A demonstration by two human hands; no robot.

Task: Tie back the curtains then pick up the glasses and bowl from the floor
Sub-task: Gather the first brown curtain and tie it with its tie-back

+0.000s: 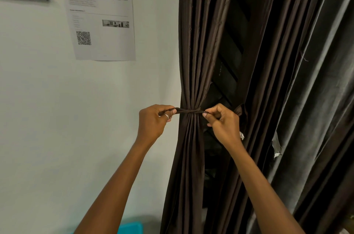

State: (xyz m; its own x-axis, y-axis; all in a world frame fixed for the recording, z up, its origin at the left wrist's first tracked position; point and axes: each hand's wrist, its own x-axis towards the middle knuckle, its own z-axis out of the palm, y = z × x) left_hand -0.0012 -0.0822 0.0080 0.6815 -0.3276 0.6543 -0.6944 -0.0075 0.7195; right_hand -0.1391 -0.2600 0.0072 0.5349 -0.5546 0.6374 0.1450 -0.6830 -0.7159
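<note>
While the tie (pixel 188 111) is wound round the gathered brown curtain (pixel 193 51) at its waist, both ends are pinched in curled fingers. The left hand (pixel 153 122) holds one out toward the wall (pixel 38 99), and the right hand (pixel 223 124) holds the other toward the grey drape (pixel 316 80). I'd say the tying step is in hand, with the knot being pulled snug. Next it wants a second crossing or a tuck, so it holds once let go. Glasses and bowl are out of sight; a printed sheet (pixel 103 23) hangs on the wall
</note>
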